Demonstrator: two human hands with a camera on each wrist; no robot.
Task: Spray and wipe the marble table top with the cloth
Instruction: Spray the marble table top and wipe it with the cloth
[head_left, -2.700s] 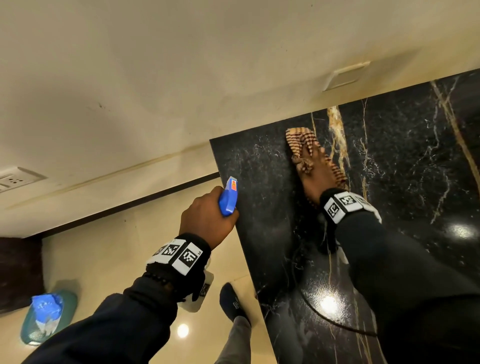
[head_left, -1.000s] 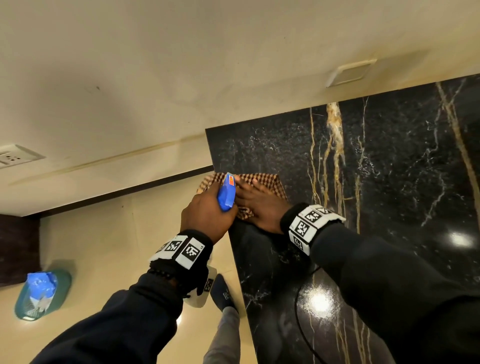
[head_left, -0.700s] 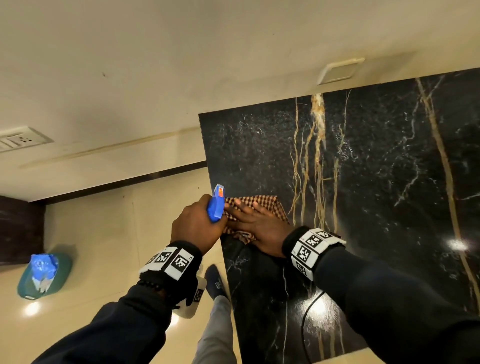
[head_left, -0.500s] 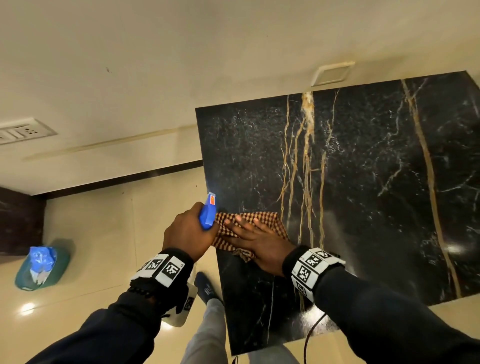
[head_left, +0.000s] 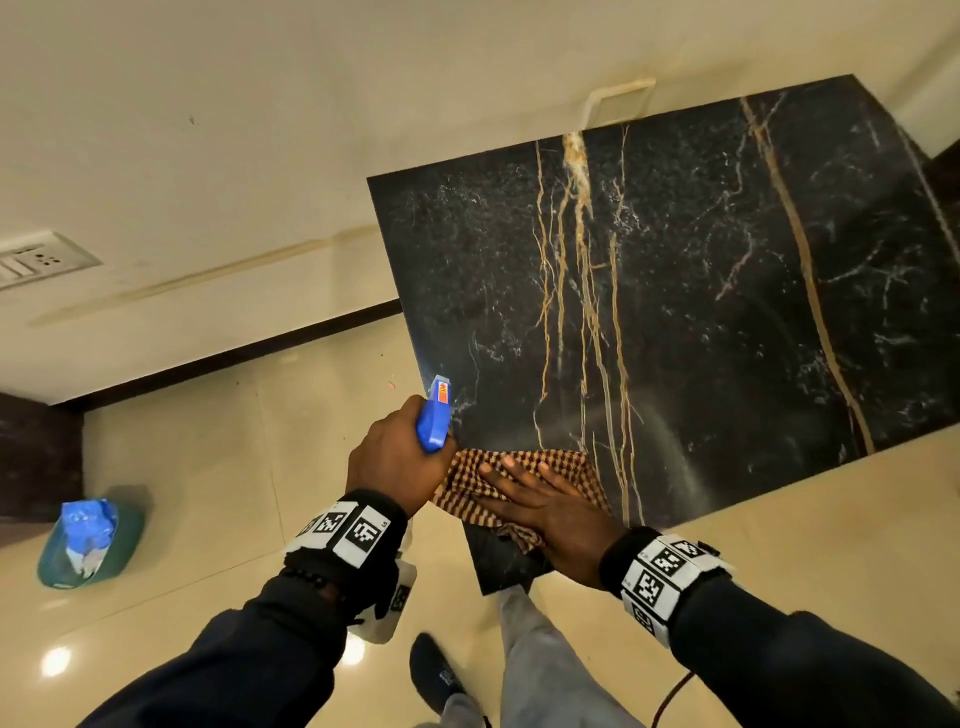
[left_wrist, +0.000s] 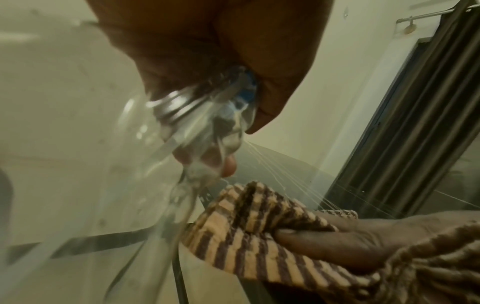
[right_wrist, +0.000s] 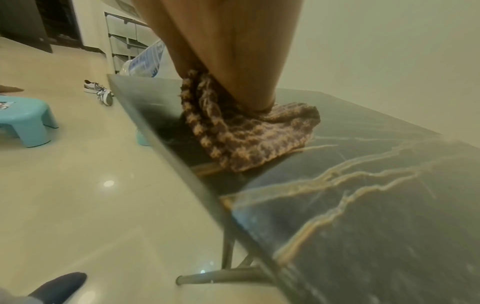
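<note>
The black marble table top (head_left: 701, 291) with gold veins fills the right of the head view. A brown checked cloth (head_left: 467, 486) lies on its near left part, hanging a little over the left edge. My right hand (head_left: 535, 501) presses flat on the cloth with straight fingers. My left hand (head_left: 395, 457) grips a clear spray bottle by its blue trigger head (head_left: 435, 415), just left of the cloth, nozzle pointing over the table. In the left wrist view the clear bottle (left_wrist: 161, 164) hangs below my palm beside the cloth (left_wrist: 249, 232). The right wrist view has the cloth (right_wrist: 246, 131) bunched under my palm.
A teal stool (head_left: 88, 545) with a blue item on it stands on the tiled floor at left. A shoe (right_wrist: 100, 92) lies on the floor beyond the table's edge. My legs and dark sock (head_left: 436, 675) are below the table's near corner. The wall (head_left: 260, 130) borders the far side.
My right hand has drawn the cloth from the far middle of the table to the near left edge. The left hand kept the bottle beside it. The view has pulled back.
</note>
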